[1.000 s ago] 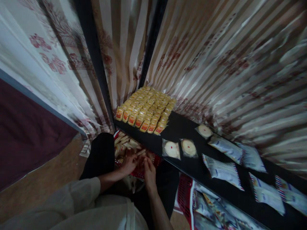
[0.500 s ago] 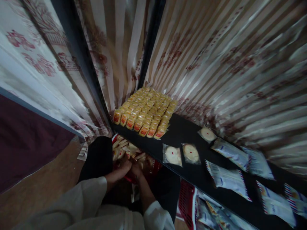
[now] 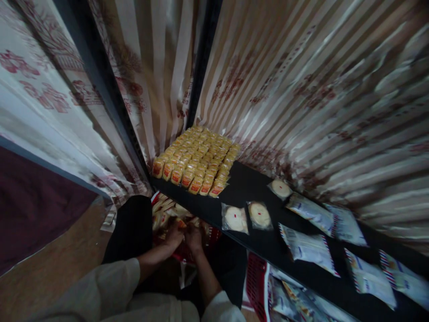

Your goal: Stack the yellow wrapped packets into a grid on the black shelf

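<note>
Between my knees stands a red basket (image 3: 215, 235) full of small wrapped snack packets (image 3: 165, 209). Both my hands are down in it, side by side. My left hand (image 3: 174, 237) has its fingers closed, with a snack packet with an orange label (image 3: 181, 223) at the fingertips. Close beside it my right hand (image 3: 194, 239) is bent with its fingers curled down; what it grips among the packets is hidden by the hand and the dim light.
On the black shelf (image 3: 246, 179) stand tight rows of yellow wrapped snacks (image 3: 196, 156). Flat round wrapped cakes (image 3: 260, 215) and several white-and-blue bags (image 3: 308, 246) lie farther right. A second red basket (image 3: 256, 281) with bags is below. Patterned curtains (image 3: 268, 67) hang behind.
The view has shifted slightly, so the shelf appears a little further left. My hands stay in the basket, and the orange-labelled packet now shows at the left fingertips.
</note>
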Demonstrator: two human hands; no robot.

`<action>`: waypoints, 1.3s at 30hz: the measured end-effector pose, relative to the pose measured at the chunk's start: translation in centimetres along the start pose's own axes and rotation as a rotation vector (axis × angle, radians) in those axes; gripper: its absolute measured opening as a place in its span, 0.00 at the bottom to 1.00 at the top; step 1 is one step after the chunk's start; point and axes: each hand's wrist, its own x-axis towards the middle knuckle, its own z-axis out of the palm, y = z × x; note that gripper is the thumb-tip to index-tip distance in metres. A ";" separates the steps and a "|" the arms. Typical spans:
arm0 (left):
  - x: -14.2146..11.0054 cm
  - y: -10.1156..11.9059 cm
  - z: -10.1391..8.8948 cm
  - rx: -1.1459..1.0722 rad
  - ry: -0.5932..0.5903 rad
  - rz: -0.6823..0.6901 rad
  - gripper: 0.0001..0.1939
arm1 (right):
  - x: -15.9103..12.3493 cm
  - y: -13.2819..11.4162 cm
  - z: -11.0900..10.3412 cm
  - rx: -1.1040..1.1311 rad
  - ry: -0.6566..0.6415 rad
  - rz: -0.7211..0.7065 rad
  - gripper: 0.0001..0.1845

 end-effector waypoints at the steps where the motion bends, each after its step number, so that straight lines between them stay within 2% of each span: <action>1: -0.4 0.0 -0.3 0.014 0.003 0.022 0.17 | -0.4 -0.3 -0.8 -0.032 -0.010 0.008 0.14; 4: -1.5 0.3 -1.3 0.086 0.031 0.117 0.24 | -1.7 -1.5 -3.4 -0.120 0.002 -0.032 0.17; 8: -2.3 0.3 -2.1 0.207 0.030 0.238 0.32 | -4.1 -3.1 -6.5 -0.122 -0.012 -0.169 0.17; 13: -3.6 0.6 -1.8 0.037 -0.136 0.245 0.21 | -6.8 -5.0 -10.4 -0.100 0.000 -0.292 0.19; 17: -5.5 3.3 -1.2 -0.202 -0.223 0.239 0.18 | -7.4 -5.4 -13.3 0.075 0.108 -0.318 0.19; 22: -7.0 9.3 0.3 -0.435 -0.226 0.332 0.11 | -5.9 -5.1 -16.5 0.495 0.300 -0.167 0.27; 26: -7.0 13.7 3.1 -0.560 -0.203 0.321 0.10 | -4.5 -4.8 -18.4 0.647 0.448 -0.131 0.30; 32: -6.1 17.9 7.6 -0.683 -0.211 0.320 0.06 | -1.9 -3.7 -20.0 0.661 0.466 -0.184 0.22; 34: -5.3 19.1 8.6 -0.661 -0.190 0.291 0.06 | -0.5 -3.4 -20.6 0.662 0.492 -0.179 0.23; 36: -4.4 20.4 9.2 -0.637 -0.172 0.238 0.09 | 1.2 -3.2 -21.6 0.638 0.508 -0.186 0.26; 39: -3.2 22.4 9.8 -0.627 -0.131 0.156 0.20 | 4.3 -3.1 -23.2 0.570 0.534 -0.207 0.26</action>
